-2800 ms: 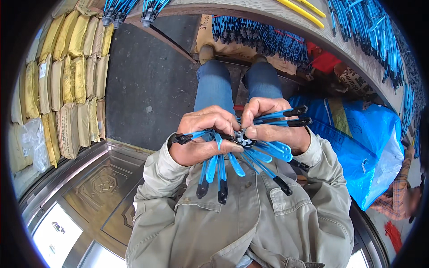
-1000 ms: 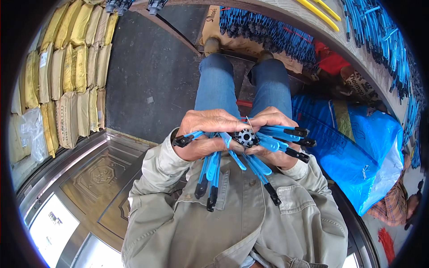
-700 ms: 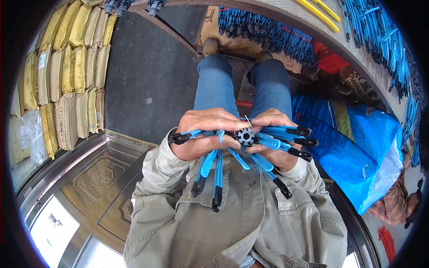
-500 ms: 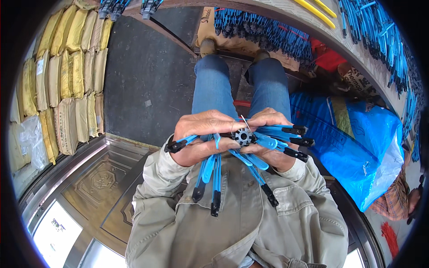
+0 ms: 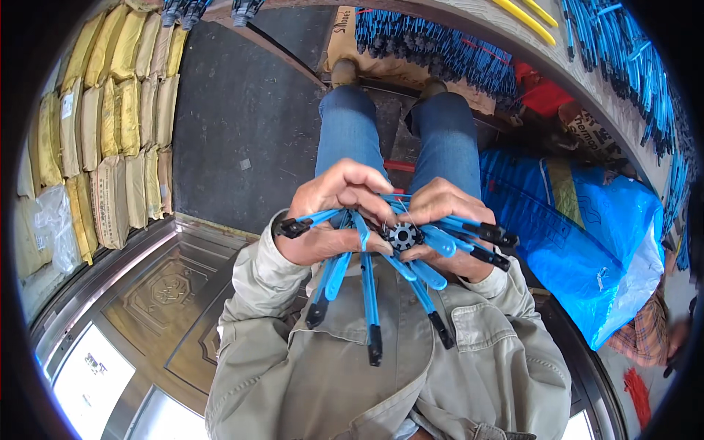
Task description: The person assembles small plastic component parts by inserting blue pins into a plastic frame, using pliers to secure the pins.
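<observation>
A black toothed hub (image 5: 402,235) with a round hole sits between my hands in front of my chest. Blue plastic arms (image 5: 371,293) with black ends fan out from it to both sides and downward. My left hand (image 5: 323,213) is curled round the left arms, its thumb beside the hub and its fingertips just above. On the other side my right hand (image 5: 451,213) grips the hub's right edge and several arms. A thin metal wire (image 5: 408,210) shows above the hub between my fingertips; its ends are hidden.
Blue arms with black ends lie heaped on the bench (image 5: 616,103) at right and in a pile (image 5: 440,48) beyond my feet. A blue plastic bag (image 5: 572,235) lies beside my right leg. Wrapped packages (image 5: 110,125) are stacked along the left, and red strands (image 5: 636,396) lie lower right.
My left fingers have lifted and bent above the hub. The lower arms have spread, one swinging toward the middle. The wire appears lower and bent.
</observation>
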### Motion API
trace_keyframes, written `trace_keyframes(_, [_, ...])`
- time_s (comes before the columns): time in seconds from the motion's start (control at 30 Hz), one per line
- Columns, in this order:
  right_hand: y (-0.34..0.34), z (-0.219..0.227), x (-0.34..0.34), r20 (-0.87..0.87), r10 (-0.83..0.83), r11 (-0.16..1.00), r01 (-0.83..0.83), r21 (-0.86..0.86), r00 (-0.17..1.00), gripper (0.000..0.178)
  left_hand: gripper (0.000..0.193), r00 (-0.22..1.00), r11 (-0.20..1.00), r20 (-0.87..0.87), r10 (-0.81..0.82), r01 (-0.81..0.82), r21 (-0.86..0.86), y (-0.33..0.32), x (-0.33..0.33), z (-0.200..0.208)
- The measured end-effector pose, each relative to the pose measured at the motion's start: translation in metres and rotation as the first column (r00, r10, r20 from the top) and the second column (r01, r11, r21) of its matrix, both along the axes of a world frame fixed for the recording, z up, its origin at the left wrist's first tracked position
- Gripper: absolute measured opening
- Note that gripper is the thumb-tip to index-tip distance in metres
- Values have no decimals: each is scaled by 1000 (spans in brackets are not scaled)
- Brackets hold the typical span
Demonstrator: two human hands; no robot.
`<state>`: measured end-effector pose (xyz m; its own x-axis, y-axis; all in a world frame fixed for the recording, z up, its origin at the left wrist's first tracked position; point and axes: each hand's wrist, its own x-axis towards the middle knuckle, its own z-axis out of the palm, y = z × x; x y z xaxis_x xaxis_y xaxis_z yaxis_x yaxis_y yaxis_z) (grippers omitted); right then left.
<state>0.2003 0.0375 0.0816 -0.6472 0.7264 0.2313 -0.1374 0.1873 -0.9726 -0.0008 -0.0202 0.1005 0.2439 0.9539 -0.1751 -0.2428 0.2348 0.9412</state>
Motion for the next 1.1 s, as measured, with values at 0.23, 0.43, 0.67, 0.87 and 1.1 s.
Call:
trace_keyframes(0.23, [0, -2, -2, -73, 18, 996, -12, 91, 997, 34, 22, 960, 943, -124, -251, 271, 195, 17, -16, -9])
trace_keyframes(0.43, [-3, -4, -3, -100, 43, 995, -34, 89, 994, 37, 20, 966, 947, -63, -250, 258, 193, 15, -13, -7])
trace_keyframes(0.67, [-2, -4, -3, -107, 51, 993, -40, 108, 993, 36, 14, 964, 955, 20, -265, 259, 147, 16, -19, -13])
trace_keyframes(0.87, [1, -1, -5, -36, 57, 991, -52, 124, 998, 35, 13, 967, 956, -11, -253, 252, 152, 20, -19, -12])
trace_keyframes(1.1, [9, 14, -15, -58, 99, 938, -112, -329, 993, 36, 11, 951, 932, -113, -287, 304, 199, 39, -31, -16])
